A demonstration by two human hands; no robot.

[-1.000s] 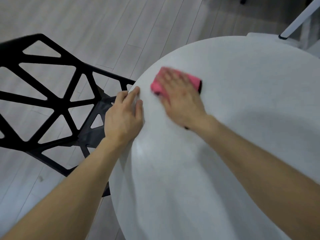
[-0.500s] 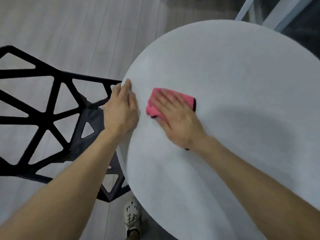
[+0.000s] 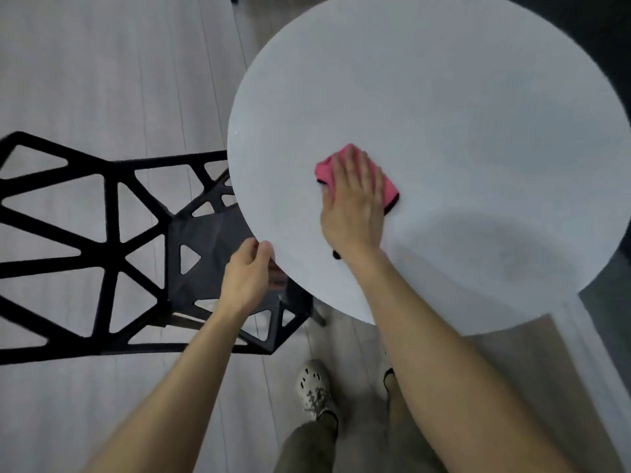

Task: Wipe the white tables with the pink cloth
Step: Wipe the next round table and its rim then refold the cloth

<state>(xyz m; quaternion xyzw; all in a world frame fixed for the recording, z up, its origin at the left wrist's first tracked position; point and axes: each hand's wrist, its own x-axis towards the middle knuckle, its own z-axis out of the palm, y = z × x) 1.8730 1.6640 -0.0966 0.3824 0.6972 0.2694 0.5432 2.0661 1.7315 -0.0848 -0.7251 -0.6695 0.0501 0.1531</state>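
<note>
A round white table [image 3: 444,97] fills the upper right of the head view. A folded pink cloth [image 3: 326,170] with a dark edge lies on its near-left part. My right hand [image 3: 353,206] presses flat on the cloth with straight fingers and covers most of it. My left hand [image 3: 247,276] grips the table's near-left rim, thumb on top and fingers curled under the edge.
A black chair [image 3: 102,247] with a triangular lattice back and seat stands left of the table, its seat partly under the rim. My feet in pale shoes [image 3: 312,387] stand on the light wooden floor [image 3: 102,80] below the table's near edge.
The view has tilted down and my feet have come into sight. My right hand slid the cloth rightward, away from the left rim. My left hand shifted along the rim toward me.
</note>
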